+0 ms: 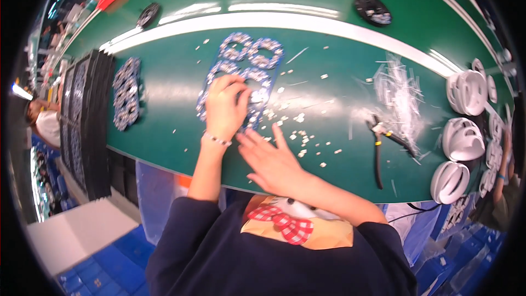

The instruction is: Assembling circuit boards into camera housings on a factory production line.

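Well, from where I watch, the blue board [245,69] with the rings on it is under the left hand [226,104] and reaches out past it, away from the body. Its long side runs from near to far, with the far end leaning a bit to the right. The left hand is the nearer one, since it is right over the board. Its fingers are bent, but I can't tell if they pinch something or touch the board. The right hand [274,163] is spread out flat, holding nothing that I can see. It sits closer to the body, to the right of the left wrist, and its fingers point at the board's near end. Little white bits [300,117] lie past the right hand, and black-handled cutters [378,153] are well off to its right.
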The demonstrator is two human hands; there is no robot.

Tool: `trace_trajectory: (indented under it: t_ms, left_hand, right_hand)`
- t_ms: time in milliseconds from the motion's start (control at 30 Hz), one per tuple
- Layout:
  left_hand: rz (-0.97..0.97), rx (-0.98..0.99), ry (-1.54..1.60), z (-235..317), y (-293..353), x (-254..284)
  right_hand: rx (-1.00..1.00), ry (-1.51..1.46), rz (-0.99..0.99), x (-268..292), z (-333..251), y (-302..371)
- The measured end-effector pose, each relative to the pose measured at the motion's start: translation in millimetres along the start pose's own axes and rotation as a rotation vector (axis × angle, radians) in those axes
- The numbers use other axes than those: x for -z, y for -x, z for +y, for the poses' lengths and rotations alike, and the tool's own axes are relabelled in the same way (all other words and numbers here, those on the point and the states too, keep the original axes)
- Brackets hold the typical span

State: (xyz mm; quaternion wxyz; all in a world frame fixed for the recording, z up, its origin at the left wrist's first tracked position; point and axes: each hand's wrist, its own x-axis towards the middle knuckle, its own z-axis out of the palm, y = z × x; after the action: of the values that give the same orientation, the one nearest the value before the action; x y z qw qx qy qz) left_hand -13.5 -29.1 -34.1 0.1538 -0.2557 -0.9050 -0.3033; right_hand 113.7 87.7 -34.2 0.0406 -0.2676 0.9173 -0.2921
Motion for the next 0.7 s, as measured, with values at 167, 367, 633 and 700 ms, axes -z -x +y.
trace_trajectory:
  t_ms: [167, 367, 633, 700]
  left_hand:
    - [0.024, 0.163, 0.102, -1, 1, 1]
    - [-0.027, 0.048, -0.064, 3, 1, -1]
    - [0.170, 0.267, 0.245, -12, -3, -1]
    - [0.275, 0.164, 0.268, -1, -15, 5]
  right_hand:
    - [0.007, 0.015, 0.014, -6, -2, 1]
    - [0.017, 0.019, 0.047, -7, -2, 2]
    - [0.019, 0.062, 0.031, -5, -2, -2]
    - [0.014, 0.064, 0.015, -5, 0, -3]
